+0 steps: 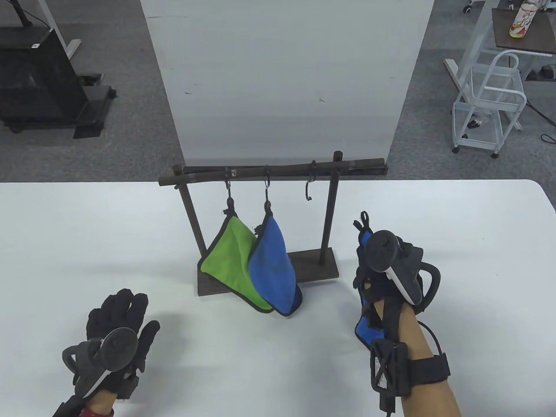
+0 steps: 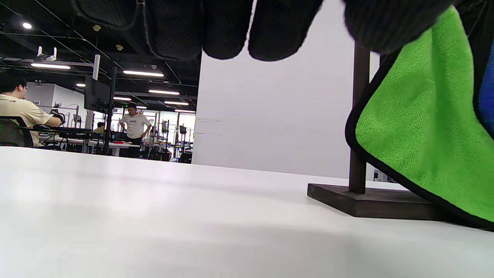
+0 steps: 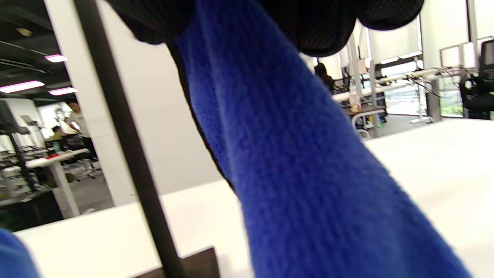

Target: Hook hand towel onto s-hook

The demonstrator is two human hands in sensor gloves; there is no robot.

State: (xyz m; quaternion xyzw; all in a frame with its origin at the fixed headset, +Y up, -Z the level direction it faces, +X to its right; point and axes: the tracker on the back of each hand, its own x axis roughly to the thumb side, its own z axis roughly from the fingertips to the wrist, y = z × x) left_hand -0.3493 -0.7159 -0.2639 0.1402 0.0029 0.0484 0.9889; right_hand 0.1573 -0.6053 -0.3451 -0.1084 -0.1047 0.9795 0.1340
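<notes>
A dark wooden rack (image 1: pixel 269 170) stands on the white table (image 1: pixel 87 243). A green towel (image 1: pixel 232 256) and a blue towel (image 1: pixel 273 269) hang from its left and middle s-hooks. The right s-hook (image 1: pixel 310 184) hangs bare. My right hand (image 1: pixel 382 265) grips a second blue towel (image 1: pixel 364 328) to the right of the rack; its black loop (image 1: pixel 363 218) sticks up above my fingers. The towel fills the right wrist view (image 3: pixel 308 173), beside a rack post (image 3: pixel 127 146). My left hand (image 1: pixel 117 321) rests flat on the table at the front left, holding nothing. The left wrist view shows its fingertips (image 2: pixel 227 27) and the green towel (image 2: pixel 428 127).
A white panel (image 1: pixel 286 78) stands behind the rack. The rack's dark base (image 1: pixel 312 267) lies on the table between my hands. A white cart (image 1: pixel 486 104) and a black stand (image 1: pixel 39 78) are on the floor beyond the table.
</notes>
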